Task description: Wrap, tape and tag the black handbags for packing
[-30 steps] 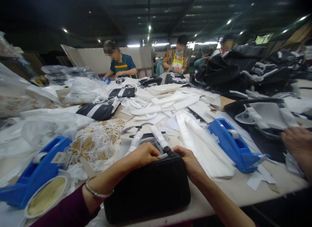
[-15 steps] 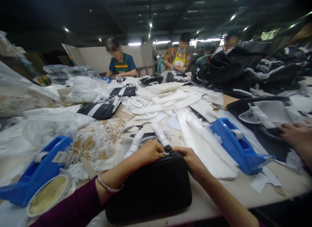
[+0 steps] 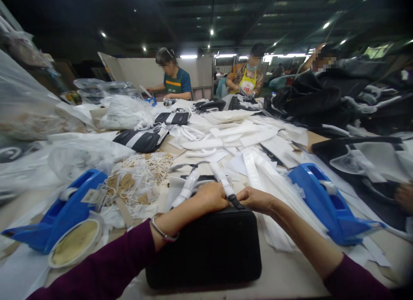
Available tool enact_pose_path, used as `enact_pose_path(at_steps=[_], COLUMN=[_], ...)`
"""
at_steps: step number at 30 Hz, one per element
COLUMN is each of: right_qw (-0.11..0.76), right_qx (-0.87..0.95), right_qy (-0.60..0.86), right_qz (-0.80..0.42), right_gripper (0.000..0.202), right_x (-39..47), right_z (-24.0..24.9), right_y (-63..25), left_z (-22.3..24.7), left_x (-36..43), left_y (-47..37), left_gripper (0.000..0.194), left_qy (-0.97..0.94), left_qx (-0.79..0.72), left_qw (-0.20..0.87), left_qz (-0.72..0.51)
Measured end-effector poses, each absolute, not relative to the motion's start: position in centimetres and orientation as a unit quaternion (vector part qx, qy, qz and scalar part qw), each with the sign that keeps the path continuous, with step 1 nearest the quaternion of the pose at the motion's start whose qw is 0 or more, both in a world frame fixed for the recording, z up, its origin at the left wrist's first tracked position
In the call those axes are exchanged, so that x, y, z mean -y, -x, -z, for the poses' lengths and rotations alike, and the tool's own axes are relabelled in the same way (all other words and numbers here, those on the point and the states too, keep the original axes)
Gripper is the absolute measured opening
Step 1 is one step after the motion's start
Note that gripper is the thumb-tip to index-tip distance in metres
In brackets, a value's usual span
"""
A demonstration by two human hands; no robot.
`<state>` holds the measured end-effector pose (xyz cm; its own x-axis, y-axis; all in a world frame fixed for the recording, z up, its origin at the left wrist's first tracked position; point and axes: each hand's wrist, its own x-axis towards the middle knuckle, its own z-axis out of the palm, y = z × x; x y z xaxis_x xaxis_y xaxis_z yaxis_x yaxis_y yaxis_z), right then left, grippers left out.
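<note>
A black bag [image 3: 206, 252] stands upright at the table's front edge, its two handles wrapped in white material [image 3: 187, 189] rising behind its top. My left hand [image 3: 211, 197] lies over the bag's top edge beside the right-hand handle, fingers curled and closed; its fingertips are hidden behind the handle base. My right hand [image 3: 256, 200] pinches at the top right of the bag, by the black strap loop [image 3: 236, 201] where that handle joins. What lies between its fingertips is too small to make out.
Blue tape dispensers stand at left [image 3: 69, 209] and right [image 3: 329, 201]. A round tub [image 3: 75, 243], stringed tags [image 3: 135, 179] and white strips [image 3: 232, 136] cover the table. A co-worker's hand [image 3: 405, 197] is at the far right; other people sit across.
The view has shifted, so most things sit further right. My right hand has risen a little at the bag's top corner. The co-worker's hand at right has moved mostly out of view.
</note>
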<state>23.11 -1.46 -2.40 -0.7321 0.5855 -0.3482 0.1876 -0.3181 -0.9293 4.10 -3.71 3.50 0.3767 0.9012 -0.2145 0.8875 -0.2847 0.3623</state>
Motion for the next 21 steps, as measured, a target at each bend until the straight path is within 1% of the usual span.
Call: enact_pose_path(at_steps=[3, 6, 8, 11, 15, 19, 21], right_qw=[0.117, 0.104, 0.095, 0.089, 0.079, 0.075, 0.087], right_qx=[0.59, 0.598, 0.584, 0.56, 0.552, 0.528, 0.514], right_qy=[0.363, 0.374, 0.376, 0.381, 0.379, 0.385, 0.394], right_qz=[-0.712, -0.701, -0.713, -0.73, -0.739, -0.753, -0.757], right_gripper=[0.03, 0.023, 0.02, 0.017, 0.014, 0.014, 0.015], right_x=[1.6, 2.0, 2.2, 2.3, 1.8, 1.7, 2.1], right_z=[2.1, 1.5, 1.3, 0.9, 0.6, 0.9, 1.2], right_y=[-22.7, -22.1, -21.7, -21.4, -21.2, -21.1, -21.1], left_z=[-3.8, -4.5, -4.9, -4.7, -3.3, -3.0, -4.0], left_x=[3.7, 3.8, 4.1, 4.6, 4.5, 4.0, 4.1], left_y=[-3.4, -1.4, 0.2, 1.9, 1.2, -1.1, -0.8], left_gripper=[0.028, 0.03, 0.027, 0.021, 0.014, 0.02, 0.019], left_qy=[-0.812, -0.843, -0.852, -0.84, -0.836, -0.833, -0.836], left_qx=[-0.522, -0.421, -0.352, -0.337, -0.388, -0.471, -0.463], left_qw=[0.26, 0.333, 0.385, 0.418, 0.38, 0.286, 0.288], left_qz=[-0.025, -0.023, -0.034, -0.076, -0.081, -0.057, -0.064])
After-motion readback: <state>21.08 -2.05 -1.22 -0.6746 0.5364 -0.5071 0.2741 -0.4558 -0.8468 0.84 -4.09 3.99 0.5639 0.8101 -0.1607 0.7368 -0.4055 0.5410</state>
